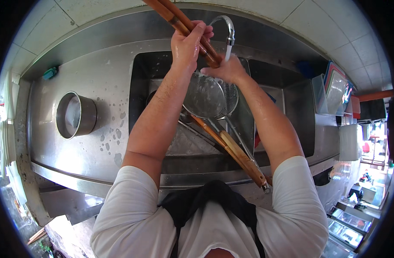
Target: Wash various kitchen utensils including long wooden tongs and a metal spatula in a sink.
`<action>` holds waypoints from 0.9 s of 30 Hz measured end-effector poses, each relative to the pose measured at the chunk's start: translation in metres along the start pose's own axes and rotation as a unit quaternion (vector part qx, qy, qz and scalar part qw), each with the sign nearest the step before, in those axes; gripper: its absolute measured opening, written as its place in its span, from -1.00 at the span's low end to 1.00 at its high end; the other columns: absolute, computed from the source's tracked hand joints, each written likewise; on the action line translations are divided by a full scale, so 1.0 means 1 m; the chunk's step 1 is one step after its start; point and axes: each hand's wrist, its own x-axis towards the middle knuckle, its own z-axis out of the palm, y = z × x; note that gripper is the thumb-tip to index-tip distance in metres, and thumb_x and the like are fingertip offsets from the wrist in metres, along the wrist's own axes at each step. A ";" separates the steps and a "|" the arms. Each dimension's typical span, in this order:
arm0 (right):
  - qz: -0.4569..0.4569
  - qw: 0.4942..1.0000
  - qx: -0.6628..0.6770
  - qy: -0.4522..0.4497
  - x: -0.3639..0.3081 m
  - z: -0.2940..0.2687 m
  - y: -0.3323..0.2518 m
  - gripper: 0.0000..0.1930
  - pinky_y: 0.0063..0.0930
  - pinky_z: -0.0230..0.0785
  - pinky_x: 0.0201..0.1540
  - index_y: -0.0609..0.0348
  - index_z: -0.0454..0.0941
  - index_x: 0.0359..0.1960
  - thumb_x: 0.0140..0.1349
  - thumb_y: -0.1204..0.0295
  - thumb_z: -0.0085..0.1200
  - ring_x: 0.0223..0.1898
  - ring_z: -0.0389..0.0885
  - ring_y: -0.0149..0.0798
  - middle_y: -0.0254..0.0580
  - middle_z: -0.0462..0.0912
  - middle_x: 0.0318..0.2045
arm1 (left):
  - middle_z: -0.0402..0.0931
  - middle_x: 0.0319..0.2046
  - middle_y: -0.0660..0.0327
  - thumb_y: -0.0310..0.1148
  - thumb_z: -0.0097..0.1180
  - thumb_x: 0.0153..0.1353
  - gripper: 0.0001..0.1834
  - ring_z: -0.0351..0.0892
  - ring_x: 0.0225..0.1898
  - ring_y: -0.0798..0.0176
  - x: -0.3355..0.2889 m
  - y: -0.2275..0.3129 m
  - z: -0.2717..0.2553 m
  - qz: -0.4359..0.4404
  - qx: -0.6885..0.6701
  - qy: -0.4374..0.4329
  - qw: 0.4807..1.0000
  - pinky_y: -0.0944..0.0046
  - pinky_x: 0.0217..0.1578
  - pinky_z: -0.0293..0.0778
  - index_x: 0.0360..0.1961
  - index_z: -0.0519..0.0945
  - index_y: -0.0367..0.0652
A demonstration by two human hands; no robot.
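Observation:
My left hand [189, 45] is closed around a pair of long brown wooden sticks [169, 13], which slant down over the sink from the upper left. At their lower end is my right hand [228, 70], wet and blurred, its fingers partly hidden. Water runs onto it from a curved chrome faucet [230, 30]. Below both hands, a round mesh strainer [204, 99] lies in the steel sink [180, 148], overlapping a second strainer [232, 99]. Long wooden handles [240, 157] and metal rods slope from the strainers over the sink's front edge.
A round steel pot [88, 115] stands on the wet steel counter [113, 77] to the left. Behind it lies a small green item [50, 73]. A second basin [298, 112] adjoins the sink on the right. Beyond it, a clear bin [319, 94] holds colored flat boards.

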 end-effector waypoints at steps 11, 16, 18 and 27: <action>-0.024 0.994 -0.051 0.090 -0.016 0.014 0.034 -0.64 -0.08 0.49 -0.09 0.10 0.65 -0.19 0.02 0.17 0.28 -0.15 0.65 0.14 0.13 0.68 -0.27 | 0.43 -0.35 0.14 -0.61 0.13 -0.03 -0.42 0.50 -0.49 0.25 -0.042 -0.059 0.023 -0.043 0.031 0.100 0.994 0.26 -0.47 0.48 0.09 0.30 -0.27; -0.059 0.996 0.037 0.058 -0.005 0.020 0.018 -0.68 -0.05 0.47 -0.07 0.13 0.64 -0.19 0.13 0.18 0.18 -0.12 0.62 0.20 0.14 0.67 -0.21 | 0.49 -0.35 0.15 -0.62 0.10 -0.06 -0.47 0.53 -0.39 0.27 -0.035 -0.072 0.027 0.028 0.029 0.163 0.986 0.28 -0.45 0.49 0.03 0.34 -0.26; 0.004 0.981 0.013 0.196 -0.010 0.029 0.009 -0.69 -0.02 0.44 -0.06 0.14 0.63 -0.20 0.19 0.18 0.11 -0.10 0.60 0.22 0.16 0.66 -0.19 | 0.46 -0.39 0.18 -0.60 0.15 -0.02 -0.48 0.54 -0.41 0.29 -0.030 -0.081 0.023 0.051 0.102 0.192 0.975 0.32 -0.49 0.49 0.03 0.32 -0.23; -0.090 0.954 -0.135 0.252 -0.074 0.002 0.130 -0.63 -0.03 0.42 -0.04 0.06 0.52 -0.06 0.03 0.45 0.17 -0.04 0.57 0.15 -0.01 0.62 -0.10 | 0.56 -0.36 0.10 -0.47 0.06 0.25 -0.87 0.62 -0.36 0.14 -0.056 -0.091 0.044 -0.159 -0.122 0.181 0.963 0.19 -0.33 0.54 -0.19 0.44 -0.20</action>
